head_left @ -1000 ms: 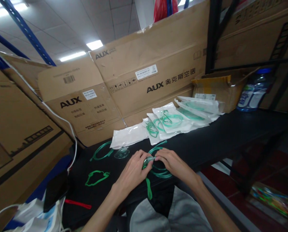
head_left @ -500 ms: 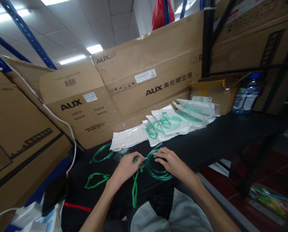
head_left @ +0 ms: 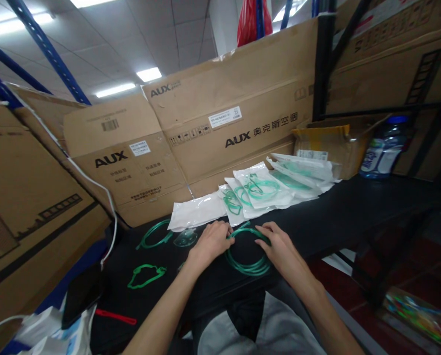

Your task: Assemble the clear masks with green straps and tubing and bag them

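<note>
A coil of green plastic tubing [head_left: 248,269] lies on the black tabletop in front of me. My left hand [head_left: 213,241] is at its left side, fingers closed on the loops. At the opposite side my right hand [head_left: 277,242] pinches the coil between thumb and fingers. A clear mask-like plastic piece [head_left: 185,237] rests left of my left hand. Farther left are a second green tube coil [head_left: 154,234] and a loop of bright green strap [head_left: 146,276]. My left forearm mostly covers a small clear part beside it.
White packets [head_left: 265,190] with green tubing inside line the cardboard at the back. A blue-capped bottle [head_left: 383,148] stands by an open carton [head_left: 348,148] at right. A red strap [head_left: 116,316], a dark phone [head_left: 82,296] and a white cable [head_left: 111,207] are at left.
My left hand has left the clear part with the green strap and moved right onto the coil. My right hand has shifted slightly right along it. The hanging green strap is now out of sight.
</note>
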Available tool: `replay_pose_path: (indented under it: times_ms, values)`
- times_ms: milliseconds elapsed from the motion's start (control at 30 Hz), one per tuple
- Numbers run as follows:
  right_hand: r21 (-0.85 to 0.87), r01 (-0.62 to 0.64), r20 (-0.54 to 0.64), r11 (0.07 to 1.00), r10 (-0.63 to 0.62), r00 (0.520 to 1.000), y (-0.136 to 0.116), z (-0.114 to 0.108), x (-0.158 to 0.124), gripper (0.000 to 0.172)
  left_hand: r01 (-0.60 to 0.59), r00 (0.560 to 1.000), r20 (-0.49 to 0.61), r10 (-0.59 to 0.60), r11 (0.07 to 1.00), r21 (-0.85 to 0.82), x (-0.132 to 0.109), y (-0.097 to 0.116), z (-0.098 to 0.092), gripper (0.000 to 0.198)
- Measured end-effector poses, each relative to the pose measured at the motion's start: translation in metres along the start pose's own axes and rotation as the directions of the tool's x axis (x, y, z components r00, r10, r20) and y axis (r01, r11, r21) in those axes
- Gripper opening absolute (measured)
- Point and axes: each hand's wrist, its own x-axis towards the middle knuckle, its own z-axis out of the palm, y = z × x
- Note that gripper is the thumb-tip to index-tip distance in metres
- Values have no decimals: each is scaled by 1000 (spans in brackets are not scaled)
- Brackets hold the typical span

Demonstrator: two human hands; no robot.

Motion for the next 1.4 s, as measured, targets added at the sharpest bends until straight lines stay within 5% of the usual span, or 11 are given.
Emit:
replay_pose_path:
  times_ms: [300,533,667,833,1033,1167,1233,1400]
  values:
    - [27,41,-39,999,-40,998,-2,4,1,21,-9,1000,25,14,987,-158,10,-1,14,26]
    - [170,89,79,981,-103,992,-11,-3,3,26,-119,988,60,145,939,-321,4,14,1,44]
    - [259,112,62,959,-133,989,-18,-8,8,26,-140,975,95,202,884,-446,8,14,-3,39]
    - [403,-51,-7,914,59,998,-25,-11,9,16,-108,966,138,217,830,-548,9,6,-3,45]
    - [618,-172,14,767,208,978,-22,-10,10,50,-80,990,44,132,799,-596,-4,-3,-35,50]
    - [606,-231,29,761,268,963,-20,-12,13,53,-15,976,-191,-101,852,-523,-22,-45,-76,53]
    - [616,-239,35,751,277,960,-20,-12,15,54,111,900,-313,-302,855,-507,-36,-81,-95,58]
    - [625,-231,48,746,258,965,-19,-11,15,51,323,685,-456,-569,797,-510,-76,-170,-116,68]
